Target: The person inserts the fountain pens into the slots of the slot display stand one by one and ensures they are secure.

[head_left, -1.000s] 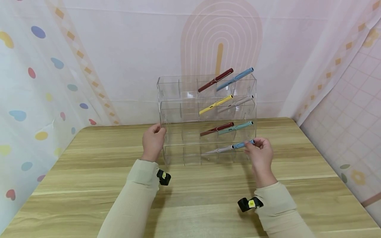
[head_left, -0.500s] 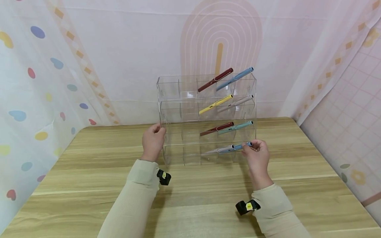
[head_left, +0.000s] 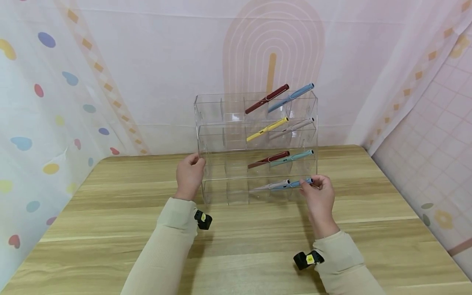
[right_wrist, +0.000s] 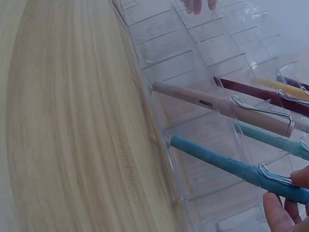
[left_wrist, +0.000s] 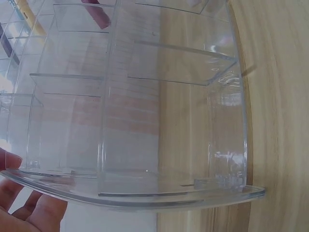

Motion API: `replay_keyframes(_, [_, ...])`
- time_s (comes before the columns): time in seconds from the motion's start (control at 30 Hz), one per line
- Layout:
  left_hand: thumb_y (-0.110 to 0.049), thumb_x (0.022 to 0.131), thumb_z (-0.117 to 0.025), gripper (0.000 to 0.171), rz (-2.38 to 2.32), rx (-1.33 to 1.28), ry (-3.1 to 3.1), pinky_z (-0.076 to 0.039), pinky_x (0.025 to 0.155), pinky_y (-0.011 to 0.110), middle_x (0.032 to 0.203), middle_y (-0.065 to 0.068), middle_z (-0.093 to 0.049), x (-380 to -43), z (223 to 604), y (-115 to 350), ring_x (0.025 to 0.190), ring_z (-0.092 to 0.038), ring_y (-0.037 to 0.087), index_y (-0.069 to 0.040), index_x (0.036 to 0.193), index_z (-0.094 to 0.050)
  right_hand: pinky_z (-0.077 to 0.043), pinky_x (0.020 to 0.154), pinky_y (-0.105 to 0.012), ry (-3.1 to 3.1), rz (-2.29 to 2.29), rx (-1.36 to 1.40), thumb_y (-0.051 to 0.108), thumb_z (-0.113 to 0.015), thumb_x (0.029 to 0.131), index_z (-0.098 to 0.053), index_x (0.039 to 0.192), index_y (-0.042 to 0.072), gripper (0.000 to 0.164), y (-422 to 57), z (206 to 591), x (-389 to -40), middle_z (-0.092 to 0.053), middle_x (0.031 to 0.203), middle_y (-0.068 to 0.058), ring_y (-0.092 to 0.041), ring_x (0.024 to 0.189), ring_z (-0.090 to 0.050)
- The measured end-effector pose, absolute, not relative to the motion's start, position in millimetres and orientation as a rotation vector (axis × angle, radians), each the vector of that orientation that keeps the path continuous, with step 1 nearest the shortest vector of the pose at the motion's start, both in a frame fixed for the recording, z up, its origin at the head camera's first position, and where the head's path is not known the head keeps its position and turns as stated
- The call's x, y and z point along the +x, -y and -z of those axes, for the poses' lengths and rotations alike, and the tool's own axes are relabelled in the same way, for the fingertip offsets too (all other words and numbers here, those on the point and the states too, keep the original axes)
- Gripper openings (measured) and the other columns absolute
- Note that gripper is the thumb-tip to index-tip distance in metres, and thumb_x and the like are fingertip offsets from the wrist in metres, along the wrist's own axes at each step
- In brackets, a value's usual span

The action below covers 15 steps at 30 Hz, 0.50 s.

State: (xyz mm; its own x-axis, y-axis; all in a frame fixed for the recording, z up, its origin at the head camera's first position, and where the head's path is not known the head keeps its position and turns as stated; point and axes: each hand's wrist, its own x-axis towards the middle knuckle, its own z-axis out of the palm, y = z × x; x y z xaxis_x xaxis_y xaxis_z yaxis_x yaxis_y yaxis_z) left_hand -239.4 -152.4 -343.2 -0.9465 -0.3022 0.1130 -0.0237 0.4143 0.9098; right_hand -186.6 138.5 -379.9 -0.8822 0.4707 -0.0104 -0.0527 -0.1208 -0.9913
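Note:
A clear acrylic pen rack (head_left: 236,190) with four tiers stands on the table. My left hand (head_left: 190,176) pinches the rack's left side panel (left_wrist: 145,199). At the bottom tier's right end, my right hand (head_left: 318,196) pinches the capped end of a blue pen (right_wrist: 217,159) between thumb and fingers. That pen lies slanted, its lower end in the rack's bottom row. Beside it leans a pale grey pen (head_left: 271,185). On the tier above are a dark red pen (head_left: 268,160) and a teal pen (head_left: 293,157).
Higher up rest a yellow pen (head_left: 267,130), a grey pen (head_left: 293,128), another dark red pen (head_left: 267,99) and a light blue pen (head_left: 291,98). The wooden table (head_left: 243,254) extends around the rack. A patterned curtain (head_left: 166,73) hangs behind.
The right hand has moved slightly left and down with the blue pen, which now sits lower in the bottom tier beside the grey pen. The left hand has stayed on the rack.

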Motion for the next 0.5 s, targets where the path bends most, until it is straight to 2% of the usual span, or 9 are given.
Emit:
replay_keyframes(0.17, [-0.015, 0.096, -0.047, 0.033, 1.561, 0.272, 2.427, -0.038, 0.06, 0.023, 0.106, 0.011, -0.059, -237, 343, 152, 0.077, -0.045, 0.015, -0.004, 0.121, -0.065, -0.052, 0.065, -0.016, 1.865, -2.045, -0.454, -0.004, -0.065, 0.085, -0.045, 0.105, -0.002, 0.029, -143, 380, -183, -0.043, 0.094, -0.005, -0.001, 0.074, -0.054])
replay_keyframes(0.23, [-0.015, 0.096, -0.048, 0.033, 1.561, 0.258, 2.438, -0.039, 0.061, 0.024, 0.106, 0.012, -0.059, -236, 342, 152, 0.078, -0.047, 0.016, -0.003, 0.122, -0.064, -0.049, 0.067, -0.013, 1.962, -2.01, -0.443, 0.0, -0.066, 0.086, -0.043, 0.116, -0.003, 0.038, -148, 378, -180, -0.044, 0.101, -0.006, -0.005, 0.084, -0.053])
replay_keyframes(0.3, [-0.019, 0.097, -0.05, 0.038, 1.546, 0.213, 2.482, -0.048, 0.071, 0.028, 0.116, 0.016, -0.059, -235, 340, 154, 0.09, -0.056, 0.022, -0.002, 0.13, -0.058, -0.047, 0.069, -0.011, 2.061, -1.959, -0.433, 0.004, -0.067, 0.087, -0.04, 0.126, -0.002, 0.048, -154, 373, -175, -0.044, 0.108, -0.006, -0.008, 0.094, -0.052])
replay_keyframes(0.37, [-0.026, 0.098, -0.052, 0.048, 1.495, 0.152, 2.558, -0.05, 0.087, 0.037, 0.13, 0.02, -0.054, -233, 338, 159, 0.109, -0.057, 0.029, -0.002, 0.139, -0.048, -0.044, 0.074, -0.01, 2.142, -1.902, -0.412, 0.008, -0.065, 0.089, -0.035, 0.134, -0.002, 0.056, -162, 367, -170, -0.043, 0.114, -0.006, -0.011, 0.102, -0.049])
replay_keyframes(0.43, [-0.036, 0.098, -0.053, 0.063, 1.41, 0.086, 2.655, -0.04, 0.102, 0.05, 0.146, 0.022, -0.041, -229, 337, 164, 0.129, -0.044, 0.038, -0.004, 0.148, -0.034, -0.042, 0.077, -0.01, 2.179, -1.85, -0.399, 0.009, -0.063, 0.091, -0.033, 0.138, -0.001, 0.056, -171, 361, -166, -0.044, 0.117, -0.005, -0.011, 0.106, -0.047])
replay_keyframes(0.5, [-0.046, 0.097, -0.05, 0.075, 1.277, 0.031, 2.757, -0.033, 0.105, 0.057, 0.153, 0.025, -0.027, -223, 337, 171, 0.135, -0.033, 0.044, -0.006, 0.153, -0.021, -0.041, 0.081, -0.012, 2.218, -1.765, -0.377, 0.012, -0.06, 0.093, -0.034, 0.138, -0.001, 0.053, -182, 358, -163, -0.045, 0.12, -0.006, -0.011, 0.108, -0.046])
